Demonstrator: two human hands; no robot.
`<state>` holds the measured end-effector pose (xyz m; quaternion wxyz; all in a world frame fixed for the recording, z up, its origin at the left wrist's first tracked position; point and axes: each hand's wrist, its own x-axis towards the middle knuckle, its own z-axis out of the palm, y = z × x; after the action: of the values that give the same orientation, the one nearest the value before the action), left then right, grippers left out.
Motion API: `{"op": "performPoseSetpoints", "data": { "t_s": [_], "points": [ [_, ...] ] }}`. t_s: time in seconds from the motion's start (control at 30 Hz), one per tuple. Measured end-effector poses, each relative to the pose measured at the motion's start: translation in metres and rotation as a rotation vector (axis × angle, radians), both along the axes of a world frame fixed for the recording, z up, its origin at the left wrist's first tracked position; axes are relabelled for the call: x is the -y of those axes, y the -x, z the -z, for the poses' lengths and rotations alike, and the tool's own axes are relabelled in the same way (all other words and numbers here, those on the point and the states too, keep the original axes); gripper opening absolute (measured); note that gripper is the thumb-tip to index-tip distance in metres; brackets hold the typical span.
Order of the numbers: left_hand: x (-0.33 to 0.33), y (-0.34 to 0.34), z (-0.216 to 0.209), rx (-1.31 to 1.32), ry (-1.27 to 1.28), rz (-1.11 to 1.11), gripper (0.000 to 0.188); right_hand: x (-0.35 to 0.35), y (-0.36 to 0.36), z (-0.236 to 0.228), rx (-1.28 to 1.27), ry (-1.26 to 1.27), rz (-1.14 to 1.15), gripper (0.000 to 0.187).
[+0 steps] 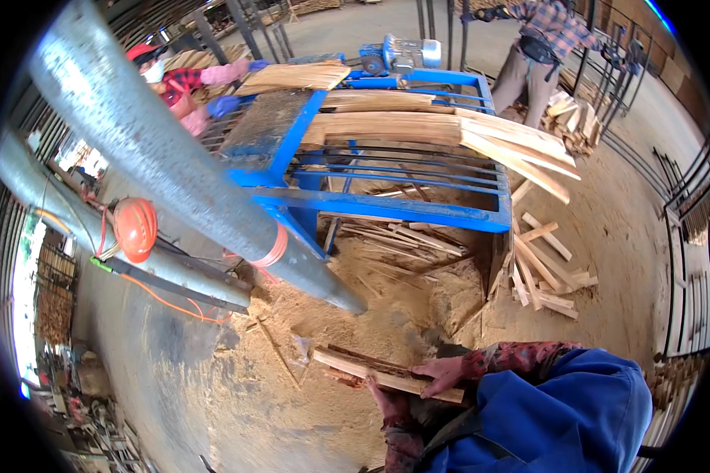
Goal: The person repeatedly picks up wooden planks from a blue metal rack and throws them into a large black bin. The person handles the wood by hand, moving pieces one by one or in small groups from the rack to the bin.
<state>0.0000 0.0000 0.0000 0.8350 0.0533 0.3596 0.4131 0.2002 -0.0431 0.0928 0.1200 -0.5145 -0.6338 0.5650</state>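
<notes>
A small stack of rough wooden slats (343, 363), pale with some dark bark edges, lies across both my hands above the sawdust-covered floor. My left hand (385, 400) grips the slats from the near side, around their middle. Closer to their right end, my right hand (442, 374) wraps over them, its fingers bent on the pale front edge. Both forearms wear dark red patterned sleeves, and blue cloth (544, 410) covers my body. Part of the left hand's fingers is hidden behind the wood.
A blue metal machine frame (402, 206) carries long boards (386, 128), with a motor (402, 55) behind. A thick grey post (189, 165) slants across the left; an orange helmet (136, 229) hangs beyond it. Cut pieces (548, 268) lie right. Two co-workers (183, 87) (540, 47) stand farther off.
</notes>
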Motion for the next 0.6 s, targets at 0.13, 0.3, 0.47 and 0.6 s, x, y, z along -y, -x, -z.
{"op": "performPoseSetpoints", "data": {
  "t_s": [0.13, 0.3, 0.47, 0.6],
  "points": [
    [0.016, 0.007, -0.016, 0.025, 0.058, -0.136, 0.067, -0.012, 0.007, -0.001, -0.044, 0.019, -0.135, 0.09],
    [0.012, 0.015, -0.007, 0.009, 0.057, -0.332, 0.06, -0.042, 0.014, 0.023, -0.067, -0.055, -0.337, 0.091],
    [0.019, 0.039, -0.043, 0.044, 0.013, -0.588, 0.059, -0.078, 0.045, -0.012, -0.146, 0.022, -0.554, 0.088],
    [0.029, 0.046, -0.05, -0.036, 0.105, -0.731, 0.046, -0.071, 0.05, -0.008, -0.315, -0.12, -0.529, 0.085]
  ]
}}
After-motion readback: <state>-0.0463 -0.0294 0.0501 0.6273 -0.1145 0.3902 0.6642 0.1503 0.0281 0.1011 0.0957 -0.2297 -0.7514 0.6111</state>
